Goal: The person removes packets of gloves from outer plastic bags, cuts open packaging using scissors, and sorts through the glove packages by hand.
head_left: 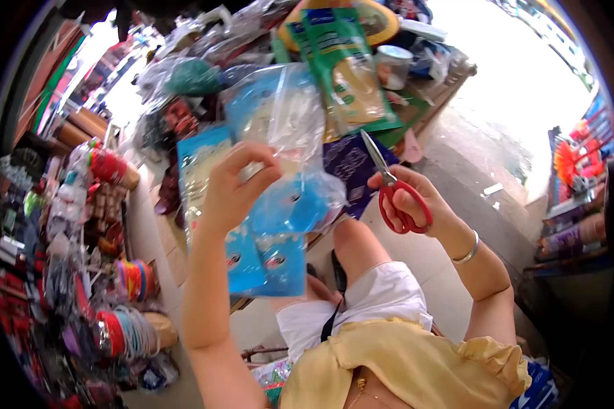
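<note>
My right hand (pixel 423 198) is closed around a pair of scissors (pixel 404 206) with red handles. Their metal blades (pixel 376 155) point up and away from me, close to a dark blue printed packet (pixel 351 167). Raised over several blue-and-clear plastic packets (pixel 280 262), my left hand (pixel 242 180) has its thumb and forefinger pinched together; whatever may lie between them is too small to make out. Beneath and beyond it spreads a clear plastic bag (pixel 295 119) with blue packets inside. A green-and-yellow packet (pixel 344 75) lies farther back.
Bagged goods crowd the tabletop, including a green bundle (pixel 192 76) and a white-lidded jar (pixel 393 67). On the left, shelves hold coloured bands on rolls (pixel 126 330). More goods (pixel 573 170) stand on the right. My white shorts (pixel 382 296) are below the table edge.
</note>
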Motion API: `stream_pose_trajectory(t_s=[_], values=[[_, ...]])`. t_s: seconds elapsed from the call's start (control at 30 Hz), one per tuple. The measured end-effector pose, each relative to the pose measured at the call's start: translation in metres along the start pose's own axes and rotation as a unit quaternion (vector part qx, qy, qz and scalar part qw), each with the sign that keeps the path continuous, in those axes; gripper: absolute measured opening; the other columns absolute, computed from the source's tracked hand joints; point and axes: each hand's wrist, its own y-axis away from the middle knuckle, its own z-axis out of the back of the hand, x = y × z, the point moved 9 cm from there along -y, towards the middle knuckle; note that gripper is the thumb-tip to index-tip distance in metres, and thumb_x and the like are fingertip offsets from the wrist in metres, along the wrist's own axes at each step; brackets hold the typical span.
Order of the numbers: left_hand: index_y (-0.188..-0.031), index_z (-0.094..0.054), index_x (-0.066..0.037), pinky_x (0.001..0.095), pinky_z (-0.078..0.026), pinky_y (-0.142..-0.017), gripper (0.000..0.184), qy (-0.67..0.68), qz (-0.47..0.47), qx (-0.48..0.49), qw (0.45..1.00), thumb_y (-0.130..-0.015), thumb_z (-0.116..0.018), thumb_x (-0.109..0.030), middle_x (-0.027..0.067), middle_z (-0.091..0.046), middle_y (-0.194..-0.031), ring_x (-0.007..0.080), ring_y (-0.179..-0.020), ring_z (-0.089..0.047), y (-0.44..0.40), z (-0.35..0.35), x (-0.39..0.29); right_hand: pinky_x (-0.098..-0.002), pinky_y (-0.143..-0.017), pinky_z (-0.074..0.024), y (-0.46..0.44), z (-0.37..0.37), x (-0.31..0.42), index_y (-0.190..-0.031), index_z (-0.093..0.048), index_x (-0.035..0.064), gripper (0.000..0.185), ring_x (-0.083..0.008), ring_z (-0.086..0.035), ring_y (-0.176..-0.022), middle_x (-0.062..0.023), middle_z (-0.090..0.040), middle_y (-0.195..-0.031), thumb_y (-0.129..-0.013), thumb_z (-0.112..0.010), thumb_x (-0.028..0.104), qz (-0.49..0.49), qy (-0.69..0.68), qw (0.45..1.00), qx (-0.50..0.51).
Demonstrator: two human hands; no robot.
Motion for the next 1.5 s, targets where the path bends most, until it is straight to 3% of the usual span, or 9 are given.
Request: stream_pose_trajectory(t_s=[0.13,0.3,0.6,0.87,1.0,1.07,1.17,1.4,1.5], values=[[-0.093,-0.059,-0.004,0.0328,-0.04,-0.09,0.021,-0.097,-0.032,-0.022,0.995,-0.078,-0.068,-0.017,0.0121,-0.058,-0.107,0.0238,-0.103,-0.054,0.014,-0.011,-0.011,-0.0346,-0.058,-0.0448,0.015,0.092,0.032,-0.095,-0.046,0.0058,0.037,-0.0256,-0.063,-0.067,-0.0134,-0.063,-0.075,-0.072,-0.072,0.019,0.018,0.479,0.85,-0.218],[-0.129,-0.038,-0.004,0.044,-0.031,-0.1,0.077,-0.183,-0.011,-0.097,0.978,-0.072,-0.072,-0.042,0.0187,-0.042,-0.129,0.0344,-0.119,-0.04,0.062,-0.035,-0.013,-0.0391,-0.064,-0.047,0.014,0.194,0.027,-0.093,-0.049,0.0061,0.037,-0.0315,-0.063,-0.072,-0.0143,-0.063,-0.076,-0.07,-0.07,0.024,-0.088,0.637,0.719,-0.263],[-0.133,-0.032,-0.005,0.0459,-0.031,-0.098,0.079,-0.275,0.068,-0.126,0.951,-0.072,-0.073,-0.035,0.0186,-0.04,-0.131,0.0362,-0.12,-0.038,0.103,-0.056,0.021,-0.0408,-0.068,-0.0501,-0.07,0.239,0.048,-0.082,-0.063,0.0065,0.02,-0.0313,-0.064,-0.077,-0.0142,-0.065,-0.081,-0.073,-0.064,0.024,-0.141,0.767,0.564,-0.27],[-0.122,-0.047,-0.004,0.0436,-0.034,-0.096,0.051,-0.316,0.107,-0.119,0.935,-0.075,-0.065,-0.013,0.0162,-0.048,-0.123,0.0343,-0.114,-0.044,0.098,-0.051,0.027,-0.0404,-0.086,-0.0455,-0.131,0.274,0.03,-0.099,-0.065,0.0074,0.025,-0.0323,-0.052,-0.103,-0.0118,-0.053,-0.112,-0.08,-0.059,0.023,-0.105,0.722,0.62,-0.289],[-0.112,-0.055,-0.002,0.0388,-0.041,-0.089,0.034,-0.268,0.102,-0.137,0.948,-0.079,-0.059,-0.005,0.0152,-0.058,-0.11,0.0321,-0.103,-0.054,0.096,-0.044,0.032,-0.0405,-0.082,-0.045,-0.119,0.234,0.053,-0.097,-0.064,0.0068,0.024,-0.0313,-0.055,-0.094,-0.0121,-0.059,-0.097,-0.081,-0.057,0.022,0.136,0.714,0.588,-0.355],[-0.108,-0.057,-0.002,0.0376,-0.042,-0.087,0.029,-0.222,0.114,-0.161,0.955,-0.079,-0.058,-0.005,0.0146,-0.06,-0.106,0.0314,-0.099,-0.056,0.093,-0.04,0.036,-0.0404,-0.083,-0.0439,-0.125,0.208,0.056,-0.097,-0.064,0.0045,0.025,-0.0323,-0.056,-0.094,-0.0145,-0.061,-0.095,-0.082,-0.056,0.023,0.156,0.634,0.69,-0.312],[-0.104,-0.06,0.0,0.0343,-0.044,-0.085,0.024,-0.145,0.132,-0.181,0.964,-0.081,-0.054,-0.003,0.0145,-0.062,-0.101,0.0287,-0.095,-0.058,0.092,-0.036,0.041,-0.0408,-0.086,-0.0427,-0.15,0.192,0.041,-0.103,-0.061,0.0012,0.035,-0.0354,-0.056,-0.098,-0.0201,-0.061,-0.099,-0.081,-0.056,0.028,0.131,0.496,0.815,-0.268],[-0.104,-0.062,0.0,0.0323,-0.045,-0.084,0.022,-0.047,0.156,-0.211,0.964,-0.084,-0.052,-0.005,0.0142,-0.062,-0.102,0.0267,-0.096,-0.059,0.1,-0.027,0.048,-0.0396,-0.106,-0.0232,-0.224,0.206,-0.005,-0.134,-0.029,-0.0066,0.086,-0.0389,-0.032,-0.127,-0.0304,-0.039,-0.13,-0.075,-0.063,0.047,0.046,0.624,0.707,-0.33],[-0.104,-0.062,-0.001,0.032,-0.045,-0.084,0.022,-0.025,0.164,-0.212,0.963,-0.084,-0.052,-0.005,0.0141,-0.062,-0.103,0.0266,-0.096,-0.059,0.104,-0.025,0.051,-0.0515,-0.107,-0.0151,-0.241,0.21,-0.017,-0.139,-0.018,0.0004,0.094,-0.0465,-0.018,-0.13,-0.0315,-0.025,-0.137,-0.072,-0.061,0.051,0.009,0.558,0.77,-0.309]])
